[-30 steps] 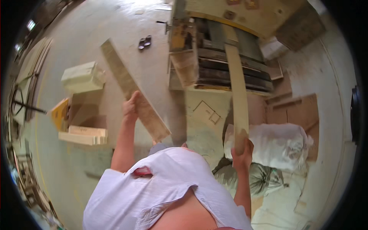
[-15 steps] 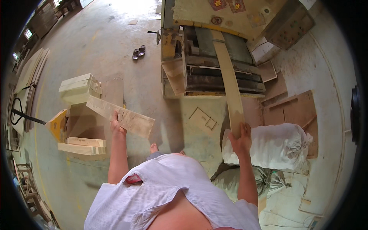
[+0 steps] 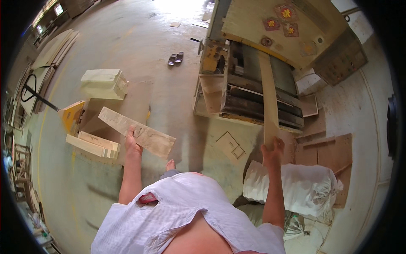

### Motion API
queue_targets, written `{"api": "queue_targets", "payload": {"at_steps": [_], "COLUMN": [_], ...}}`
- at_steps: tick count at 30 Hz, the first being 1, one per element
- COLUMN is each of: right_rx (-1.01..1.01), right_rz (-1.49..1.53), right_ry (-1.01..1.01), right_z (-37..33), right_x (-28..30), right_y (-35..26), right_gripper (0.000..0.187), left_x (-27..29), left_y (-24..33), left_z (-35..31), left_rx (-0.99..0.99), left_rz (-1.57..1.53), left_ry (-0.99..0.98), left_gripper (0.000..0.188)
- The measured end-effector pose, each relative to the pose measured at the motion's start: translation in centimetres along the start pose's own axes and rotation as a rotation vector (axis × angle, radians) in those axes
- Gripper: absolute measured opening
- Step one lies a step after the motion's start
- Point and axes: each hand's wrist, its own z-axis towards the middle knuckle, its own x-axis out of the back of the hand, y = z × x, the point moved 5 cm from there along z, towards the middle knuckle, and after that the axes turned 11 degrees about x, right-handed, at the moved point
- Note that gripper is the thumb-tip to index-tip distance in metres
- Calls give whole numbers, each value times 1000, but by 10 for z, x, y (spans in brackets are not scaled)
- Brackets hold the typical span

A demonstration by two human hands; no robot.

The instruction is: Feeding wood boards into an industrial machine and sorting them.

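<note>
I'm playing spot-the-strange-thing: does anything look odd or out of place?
Yes: a pair of dark slippers sits on the grey floor, left of the big yellow-beige metal machine, while the person's visible foot is bare. Also, the pale rectangular wooden board in the left hand has dark patches, like stains.

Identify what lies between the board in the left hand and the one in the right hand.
In the head view, a flat tan piece on the floor lies between the left board and the right board.
</note>
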Motion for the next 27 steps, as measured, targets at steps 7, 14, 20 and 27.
{"api": "queue_targets", "payload": {"at_steps": [7,14,20,27], "right_rx": [65,59,-41,-1], "right_rz": [19,49,-1,-293], "right_ry": [74,39,-39,-64], "right_z": [26,57,82,104], "right_x": [-14,-28,-26,-36], "right_y": [5,16,0,8], "right_gripper": [71,77,78,75], "left_x": [13,11,11,15], "left_y": [7,0,3,8], "left_z": [-8,-17,-34,-59], "left_rx": [-69,-119,-170,-137], "left_rz": [-1,-22,-81,-72], "left_ry": [79,111,130,135], "left_gripper": [43,44,44,41]}}
